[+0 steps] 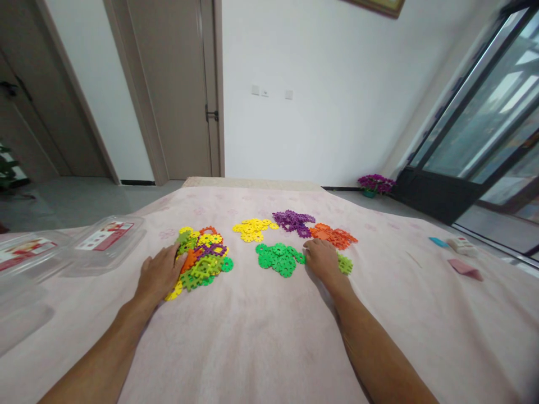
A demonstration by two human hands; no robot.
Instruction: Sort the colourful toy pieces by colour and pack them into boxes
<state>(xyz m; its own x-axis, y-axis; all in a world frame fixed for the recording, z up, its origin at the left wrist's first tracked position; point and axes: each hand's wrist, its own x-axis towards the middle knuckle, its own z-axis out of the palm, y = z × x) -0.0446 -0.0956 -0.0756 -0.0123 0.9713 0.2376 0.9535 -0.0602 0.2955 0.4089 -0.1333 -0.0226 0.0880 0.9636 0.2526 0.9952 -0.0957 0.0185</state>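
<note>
Head view. Step in hand, as judged: loose pieces are being handled at the mixed pile (204, 258) on one side and at the single-colour heaps on the other. The next move seems to call for one piece to be freed from its overlapping neighbours with the fingertips, without the rest being dragged along.

Left hand (158, 275): laid against the near left edge of the mixed pile, a small gap showing between thumb and fingers. An orange piece (192, 260) lies just beside the thumb tip; whether it is pinched cannot be told. The bulk of the pile is spread to the right of these fingers. Clear tubs (105, 241) are set to their left, apart.

Right hand (323, 259): fingers curled narrow and pointed down; whether anything is held under them cannot be told. The green heap (278, 258) is found just left of the fingertips, the orange heap (334, 235) just beyond the knuckles, the lime heap (345, 264) just right of the hand. Farther off, the purple heap (292, 221) is seen beyond the fingertips, the yellow heap (252, 229) beyond and to the left.
</note>
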